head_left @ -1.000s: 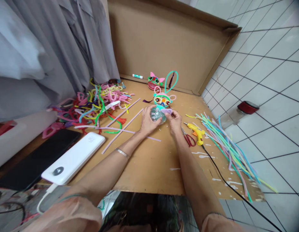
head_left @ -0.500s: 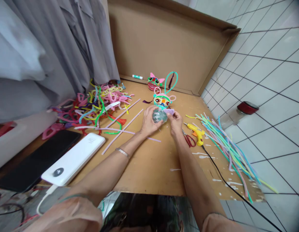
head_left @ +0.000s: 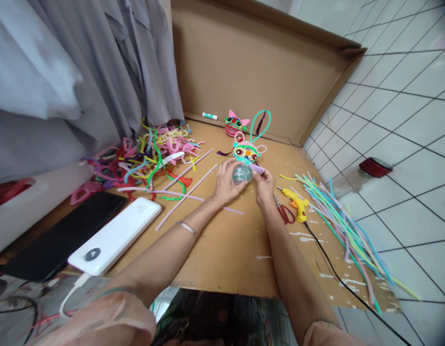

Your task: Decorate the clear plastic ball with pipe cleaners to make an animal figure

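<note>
Near the middle of the wooden table, my left hand is wrapped round a greenish, see-through ball. My right hand pinches a small lilac piece against the ball's upper right side. Just behind the ball sits a colourful animal-face ornament with round eyes, pink loops and a turquoise loop above it. A second face ornament with pink ears and a red mouth stands farther back. Several lilac strips lie crossed to the left of my left hand.
A yellow glue gun, red-handled scissors and a bundle of pipe cleaners lie right. Tangled pipe cleaners, a white power bank and a black phone lie left. Behind stands a cardboard panel.
The whole view has shifted slightly, so things appear a little farther right. Both hands keep their holds, and the lilac piece looks tilted differently against the ball.
</note>
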The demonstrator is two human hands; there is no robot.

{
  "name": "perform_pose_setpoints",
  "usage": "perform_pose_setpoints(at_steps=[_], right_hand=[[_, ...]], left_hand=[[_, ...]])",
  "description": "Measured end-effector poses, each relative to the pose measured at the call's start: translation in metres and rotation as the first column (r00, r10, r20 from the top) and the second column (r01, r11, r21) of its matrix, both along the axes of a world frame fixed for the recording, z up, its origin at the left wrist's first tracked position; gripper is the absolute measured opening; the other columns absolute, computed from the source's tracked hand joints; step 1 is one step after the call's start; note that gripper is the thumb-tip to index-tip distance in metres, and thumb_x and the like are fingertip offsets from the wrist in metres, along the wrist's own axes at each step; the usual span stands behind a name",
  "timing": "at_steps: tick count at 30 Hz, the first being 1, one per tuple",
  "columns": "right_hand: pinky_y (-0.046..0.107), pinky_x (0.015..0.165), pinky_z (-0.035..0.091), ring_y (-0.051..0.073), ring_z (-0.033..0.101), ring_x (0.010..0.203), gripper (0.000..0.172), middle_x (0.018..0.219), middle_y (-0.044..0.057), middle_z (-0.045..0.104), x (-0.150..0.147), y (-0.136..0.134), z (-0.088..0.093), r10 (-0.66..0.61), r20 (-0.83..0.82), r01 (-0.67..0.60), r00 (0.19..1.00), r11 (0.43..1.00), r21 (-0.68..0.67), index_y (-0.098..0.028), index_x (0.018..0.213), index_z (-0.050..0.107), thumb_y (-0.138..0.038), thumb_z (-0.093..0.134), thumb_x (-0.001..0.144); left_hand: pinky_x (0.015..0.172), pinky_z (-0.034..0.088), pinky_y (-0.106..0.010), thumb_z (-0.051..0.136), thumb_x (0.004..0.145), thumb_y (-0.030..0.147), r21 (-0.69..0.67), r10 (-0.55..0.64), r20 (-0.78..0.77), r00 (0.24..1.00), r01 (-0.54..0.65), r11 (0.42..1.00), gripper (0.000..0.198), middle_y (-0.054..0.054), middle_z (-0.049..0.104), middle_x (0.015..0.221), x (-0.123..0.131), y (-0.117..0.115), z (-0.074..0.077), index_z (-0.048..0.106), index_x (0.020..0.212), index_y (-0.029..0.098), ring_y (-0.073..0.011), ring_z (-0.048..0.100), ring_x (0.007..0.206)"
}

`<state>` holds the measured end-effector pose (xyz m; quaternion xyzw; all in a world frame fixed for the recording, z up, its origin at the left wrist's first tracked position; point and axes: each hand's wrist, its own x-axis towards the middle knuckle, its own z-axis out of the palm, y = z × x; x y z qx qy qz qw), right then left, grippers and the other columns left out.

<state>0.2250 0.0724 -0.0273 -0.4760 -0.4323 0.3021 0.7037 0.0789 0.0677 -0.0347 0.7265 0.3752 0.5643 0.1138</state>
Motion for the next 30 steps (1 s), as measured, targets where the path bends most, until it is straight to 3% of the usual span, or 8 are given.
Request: perform_pose_setpoints(at_steps=[14,22,26,30], right_hand=[[0.029,0.075,0.049,0.015,0.057,0.074,0.031,0.074,-0.001,0.068,-0.003,-0.001,0.003,0.008,-0.065,-0.007,0.998,1.000,0.017,-0.019,0.076,0.065,-0.042,0.076,0.057],[0.029,0.075,0.049,0.015,0.057,0.073,0.031,0.076,0.000,0.069,-0.001,0.002,-0.002,-0.002,-0.059,0.003,0.998,1.000,0.007,-0.019,0.078,0.066,-0.042,0.074,0.058],[0.028,0.073,0.048,0.014,0.056,0.072,0.032,0.076,-0.001,0.069,0.001,0.004,-0.002,-0.008,-0.095,0.007,0.995,1.000,-0.010,-0.018,0.078,0.066,-0.040,0.074,0.056],[0.028,0.075,0.048,0.015,0.057,0.074,0.032,0.077,0.000,0.069,0.001,0.004,0.000,0.000,-0.128,0.001,0.992,1.000,0.011,-0.017,0.079,0.067,-0.036,0.075,0.054]], left_hand=[[0.109,0.041,-0.046,0.072,0.076,0.045,0.034,-0.010,0.025,1.000,0.009,0.999,0.057,-0.014,0.052,0.131,-0.002,0.003,-0.004,0.054,0.124,0.020,-0.0290,0.050,0.125],[0.113,0.038,-0.051,0.077,0.071,0.039,-0.017,-0.001,0.029,1.000,0.002,1.000,0.058,-0.014,0.047,0.137,-0.002,0.008,-0.009,0.057,0.123,0.023,-0.0331,0.046,0.132],[0.112,0.041,-0.052,0.078,0.070,0.037,-0.075,-0.042,0.046,0.998,0.045,0.996,0.060,-0.013,0.047,0.136,-0.001,0.010,-0.010,0.055,0.124,0.024,-0.0315,0.047,0.133],[0.112,0.042,-0.048,0.077,0.069,0.030,-0.050,-0.079,0.061,0.995,0.082,0.995,0.059,-0.013,0.048,0.137,-0.001,0.012,-0.011,0.055,0.124,0.023,-0.0296,0.049,0.132]])
